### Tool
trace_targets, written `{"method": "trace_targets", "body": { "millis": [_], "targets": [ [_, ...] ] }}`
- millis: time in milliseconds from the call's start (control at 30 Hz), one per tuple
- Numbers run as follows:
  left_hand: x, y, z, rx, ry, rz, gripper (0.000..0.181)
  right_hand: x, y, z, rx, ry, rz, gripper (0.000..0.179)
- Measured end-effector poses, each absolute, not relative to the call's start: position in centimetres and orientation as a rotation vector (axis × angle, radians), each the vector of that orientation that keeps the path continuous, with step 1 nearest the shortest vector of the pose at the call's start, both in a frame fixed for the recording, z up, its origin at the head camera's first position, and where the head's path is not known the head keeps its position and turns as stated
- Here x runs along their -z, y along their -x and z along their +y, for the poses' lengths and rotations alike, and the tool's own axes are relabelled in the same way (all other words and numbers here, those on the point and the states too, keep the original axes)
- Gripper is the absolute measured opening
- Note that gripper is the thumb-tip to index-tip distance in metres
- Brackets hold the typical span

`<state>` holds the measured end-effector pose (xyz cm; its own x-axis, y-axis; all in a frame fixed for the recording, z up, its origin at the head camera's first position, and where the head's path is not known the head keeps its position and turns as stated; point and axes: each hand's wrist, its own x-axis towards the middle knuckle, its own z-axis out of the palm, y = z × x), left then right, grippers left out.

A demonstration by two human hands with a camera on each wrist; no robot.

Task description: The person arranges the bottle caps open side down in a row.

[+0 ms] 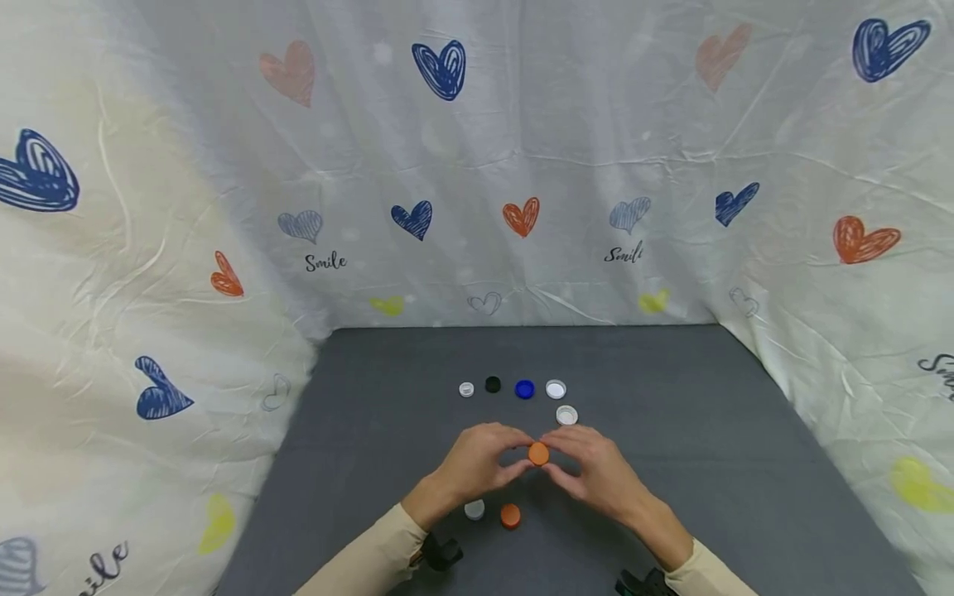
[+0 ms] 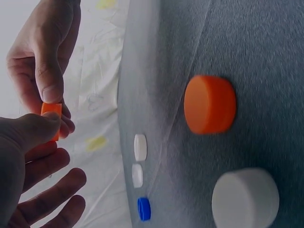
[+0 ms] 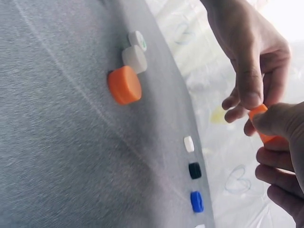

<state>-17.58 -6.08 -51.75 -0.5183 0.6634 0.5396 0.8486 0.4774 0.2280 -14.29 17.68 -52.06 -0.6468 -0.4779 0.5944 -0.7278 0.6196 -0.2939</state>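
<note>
Both hands meet over the grey table in the head view, with an orange bottle cap (image 1: 539,454) between them. Thumb and fingers of the left hand (image 1: 477,461) pinch the cap from one side. From the other side, the right hand (image 1: 602,473) pinches it too. In the left wrist view the held cap (image 2: 51,110) appears edge-on, partly covered by a thumb. Below the hands, a second orange cap (image 1: 510,516) lies on the table beside a white cap (image 1: 474,510), close to the left forearm.
Farther back, a small white cap (image 1: 466,390), a black cap (image 1: 493,385), a blue cap (image 1: 525,389) and a white cap (image 1: 555,388) form a row. Another white cap (image 1: 566,415) lies just beyond the right fingers. A heart-printed curtain (image 1: 477,165) surrounds the table.
</note>
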Motion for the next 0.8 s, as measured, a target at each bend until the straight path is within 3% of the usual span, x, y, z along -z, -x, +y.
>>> {"method": "trace_targets", "body": {
  "millis": [433,800],
  "targets": [
    [53.0,16.1,-3.7,0.386,1.401,-2.524,0.024,54.0,12.4,19.5,-0.753,-1.008,-2.49,0.026],
    [55.1,15.4,-2.2,0.156,1.438,-2.574,0.009,56.8,11.6,19.5,-0.66,-0.962,-2.522,0.024]
  ]
}}
